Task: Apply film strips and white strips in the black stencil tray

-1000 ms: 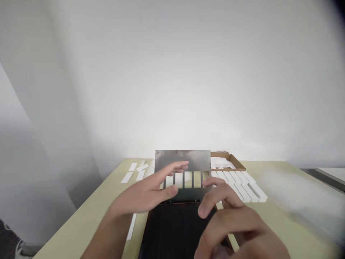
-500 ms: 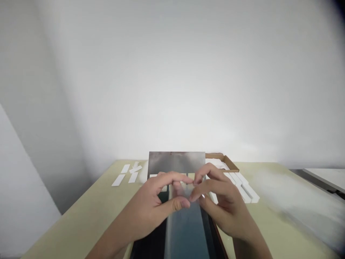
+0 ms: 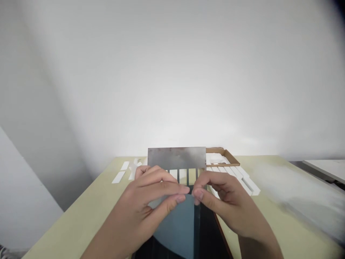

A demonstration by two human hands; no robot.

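Observation:
A thin, pale blue film (image 3: 175, 226) curves up from the dark panel (image 3: 207, 230) in the lower middle. My left hand (image 3: 142, 205) and my right hand (image 3: 223, 201) meet at its upper edge, with the fingertips of both pinching it. Behind my hands stands a grey metal plate (image 3: 176, 158) with a row of narrow dark slots (image 3: 183, 176) along its lower part. My fingers hide the plate's lower edge, and the film hides much of the panel.
A pale yellow-green table (image 3: 81, 212) carries everything. A cardboard tray (image 3: 223, 156) holds white pieces at the back right, with white bars (image 3: 234, 176) in a stepped row before it. White strips (image 3: 118, 177) lie at the back left. A white board (image 3: 326, 169) lies off to the right.
My hands have come together from apart and now pinch the film. The film has widened into a curved sheet lifted off the dark panel.

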